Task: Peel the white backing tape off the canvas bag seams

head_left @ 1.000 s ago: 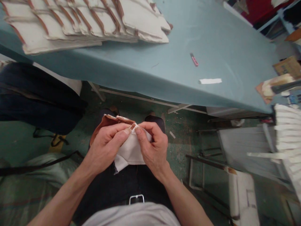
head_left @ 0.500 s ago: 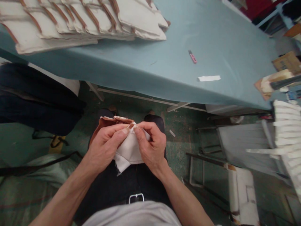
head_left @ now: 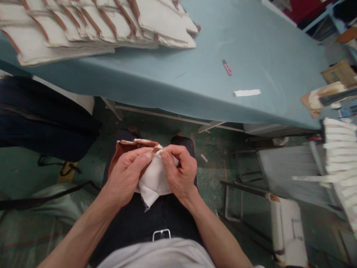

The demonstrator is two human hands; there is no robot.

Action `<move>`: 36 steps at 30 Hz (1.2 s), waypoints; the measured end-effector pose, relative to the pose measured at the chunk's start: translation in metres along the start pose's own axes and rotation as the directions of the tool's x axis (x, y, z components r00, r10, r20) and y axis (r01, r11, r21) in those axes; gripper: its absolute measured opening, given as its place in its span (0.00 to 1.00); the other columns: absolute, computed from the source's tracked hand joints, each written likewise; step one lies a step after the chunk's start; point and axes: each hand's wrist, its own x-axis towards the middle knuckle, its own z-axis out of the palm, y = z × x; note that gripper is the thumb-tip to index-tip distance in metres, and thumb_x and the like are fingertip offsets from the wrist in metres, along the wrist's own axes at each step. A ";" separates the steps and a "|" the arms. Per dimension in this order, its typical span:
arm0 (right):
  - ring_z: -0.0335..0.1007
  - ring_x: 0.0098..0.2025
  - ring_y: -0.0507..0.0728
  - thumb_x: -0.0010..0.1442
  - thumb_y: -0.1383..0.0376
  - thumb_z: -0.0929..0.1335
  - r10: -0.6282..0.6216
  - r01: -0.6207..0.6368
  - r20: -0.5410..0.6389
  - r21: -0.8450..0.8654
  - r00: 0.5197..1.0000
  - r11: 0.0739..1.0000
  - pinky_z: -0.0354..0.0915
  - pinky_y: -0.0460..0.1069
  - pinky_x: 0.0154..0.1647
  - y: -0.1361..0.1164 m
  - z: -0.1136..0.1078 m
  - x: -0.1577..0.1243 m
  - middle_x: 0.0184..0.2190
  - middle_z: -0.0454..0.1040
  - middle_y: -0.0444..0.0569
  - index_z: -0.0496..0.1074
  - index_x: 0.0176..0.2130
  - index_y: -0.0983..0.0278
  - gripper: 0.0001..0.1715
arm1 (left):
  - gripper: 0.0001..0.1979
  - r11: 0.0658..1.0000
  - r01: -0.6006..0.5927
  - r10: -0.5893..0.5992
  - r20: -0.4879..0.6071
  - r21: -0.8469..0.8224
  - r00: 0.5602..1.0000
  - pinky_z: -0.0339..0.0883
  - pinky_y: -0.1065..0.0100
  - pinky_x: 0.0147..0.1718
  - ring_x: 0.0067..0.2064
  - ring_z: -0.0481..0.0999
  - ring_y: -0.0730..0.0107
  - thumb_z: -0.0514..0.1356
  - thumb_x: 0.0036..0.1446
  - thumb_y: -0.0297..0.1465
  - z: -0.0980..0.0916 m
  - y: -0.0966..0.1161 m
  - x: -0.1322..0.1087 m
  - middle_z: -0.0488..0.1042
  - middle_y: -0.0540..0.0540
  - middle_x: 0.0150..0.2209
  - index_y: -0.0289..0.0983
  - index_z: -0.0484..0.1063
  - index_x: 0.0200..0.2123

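Note:
Over my lap I hold a small piece of white fabric with a brown leather-like part [head_left: 153, 178] in both hands. My left hand [head_left: 126, 175] is closed on its left side, thumb and forefinger pinched at the top edge. My right hand [head_left: 178, 169] is closed on the right side, its fingertips pinching the same top edge, touching the left fingertips. The brown part sticks out behind my left fingers. The white cloth hangs down between my wrists.
A blue-covered table [head_left: 251, 44] stands ahead. On it lie a stack of white fabric pieces with brown straps [head_left: 92, 26], a small pink cutter [head_left: 227, 67] and a white strip [head_left: 247, 92]. White folded stacks [head_left: 341, 156] sit at right, a dark bag [head_left: 41, 119] at left.
The cloth has been turned a little between my fingers and its lower corner hangs lower. My hands stay pinched together at the top edge.

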 end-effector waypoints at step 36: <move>0.81 0.31 0.54 0.68 0.63 0.71 0.217 -0.217 -0.015 -0.016 0.976 0.976 0.73 0.47 0.35 -0.012 0.010 -0.008 0.32 0.85 0.43 0.78 0.37 0.61 0.06 | 0.12 0.898 -0.258 0.282 -0.017 0.358 0.959 0.72 0.66 0.40 0.38 0.81 0.60 0.66 0.60 0.38 0.003 0.005 -0.003 0.85 0.45 0.37 0.36 0.86 0.39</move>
